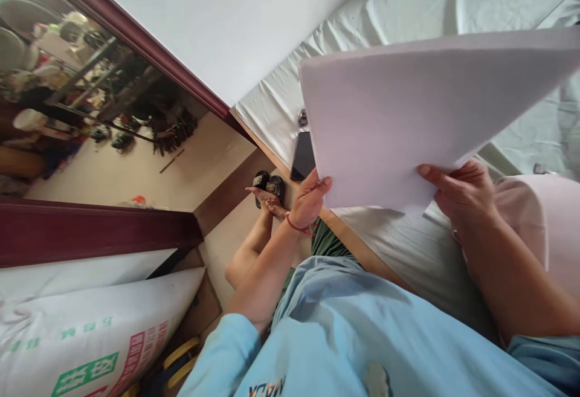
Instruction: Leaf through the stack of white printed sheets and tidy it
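A stack of large white paper [385, 119] is held up in front of me, above the sheet-covered surface. My left hand [310, 199] grips its lower left corner, the thumb on the near face. Farther right, my right hand [469, 190] holds the lower edge, also with its thumb on top; the other fingers are mostly hidden behind the paper. A black phone [302, 156] lies beside my left hand, partly covered by the paper. Near the phone is a small dark shiny item [302, 117] that I cannot make out.
A pale wrinkled sheet [362, 13] covers the bed. A pink rounded object [544, 216] stands by my right forearm. Black sandals [268, 183] are on the floor near my feet. A printed white sack [90, 324] lies at lower left, and clutter [104, 83] fills the area beyond the doorway.
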The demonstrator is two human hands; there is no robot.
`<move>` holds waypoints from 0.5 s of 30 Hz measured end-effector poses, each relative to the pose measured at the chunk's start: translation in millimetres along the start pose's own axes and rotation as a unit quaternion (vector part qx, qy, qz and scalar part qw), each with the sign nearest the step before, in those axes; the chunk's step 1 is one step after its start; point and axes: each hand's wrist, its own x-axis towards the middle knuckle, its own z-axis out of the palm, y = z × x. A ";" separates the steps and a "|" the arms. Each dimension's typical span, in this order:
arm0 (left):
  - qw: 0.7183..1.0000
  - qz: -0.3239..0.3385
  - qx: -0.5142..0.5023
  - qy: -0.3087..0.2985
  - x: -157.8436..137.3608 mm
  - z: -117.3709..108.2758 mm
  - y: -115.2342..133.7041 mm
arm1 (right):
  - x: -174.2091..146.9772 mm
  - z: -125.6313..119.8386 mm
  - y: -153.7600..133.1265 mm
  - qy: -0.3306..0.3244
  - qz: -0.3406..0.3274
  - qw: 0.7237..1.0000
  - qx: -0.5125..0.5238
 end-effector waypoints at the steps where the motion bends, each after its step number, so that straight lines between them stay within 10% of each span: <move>1: 1.000 0.010 0.000 0.006 4.6 0.7 0.8 | 1.5 0.0 -2.5 0.003 -0.023 1.000 -0.003; 10: 0.984 0.062 0.157 0.051 17.9 1.6 -18.5 | 3.3 -9.4 -1.8 -0.039 0.010 0.971 -0.235; 15: 0.978 0.017 0.205 0.038 4.6 4.0 -8.1 | 0.1 7.5 -6.7 -0.027 0.112 0.981 -0.153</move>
